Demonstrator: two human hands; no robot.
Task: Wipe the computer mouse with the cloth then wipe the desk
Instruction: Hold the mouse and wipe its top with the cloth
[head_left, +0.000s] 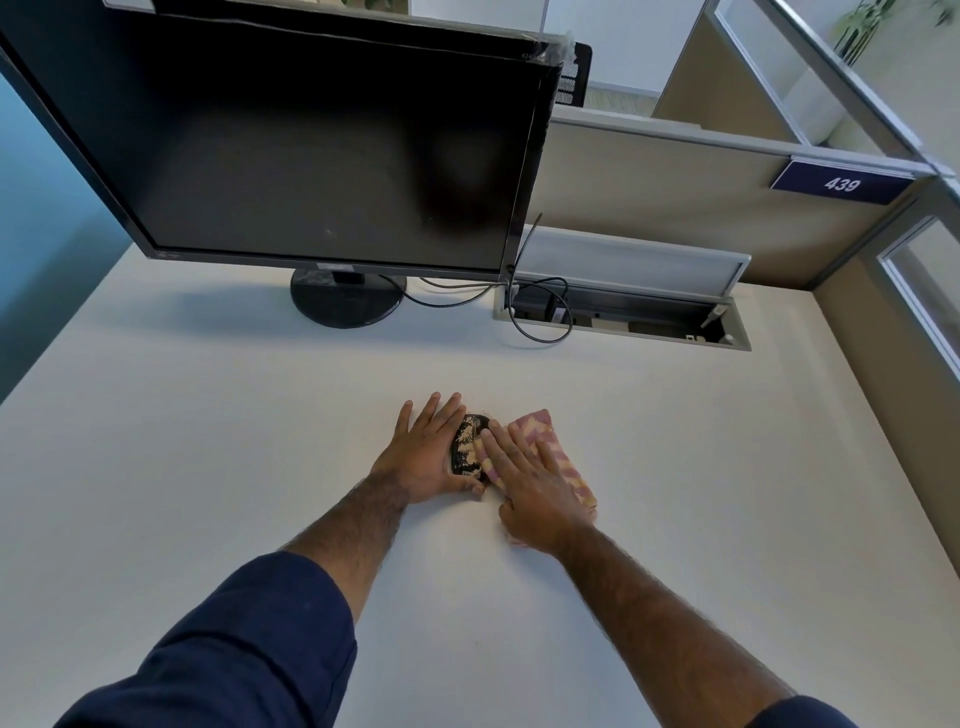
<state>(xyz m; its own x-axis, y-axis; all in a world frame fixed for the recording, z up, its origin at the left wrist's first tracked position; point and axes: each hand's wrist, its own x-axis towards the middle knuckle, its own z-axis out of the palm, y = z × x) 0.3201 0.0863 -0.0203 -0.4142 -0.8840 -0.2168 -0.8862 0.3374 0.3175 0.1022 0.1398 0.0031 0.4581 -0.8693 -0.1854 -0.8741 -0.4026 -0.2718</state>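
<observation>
Head view: the mouse lay mid-desk, largely hidden between two hands, only its dark, pale-speckled top showing; its right edge sat under the cloth. The cloth's near end was covered by the right hand, its pink-and-cream far end spread on the desk. The left hand cupped the mouse's left side, fingers extended, thumb curled at its near end, gripping it. The right hand lay flat, fingers straight and pressed on the cloth against the mouse, not clenched. Both forearms were bare, dark sleeves cut off at the frame's bottom. A monitor stood behind, its top cut off.
</observation>
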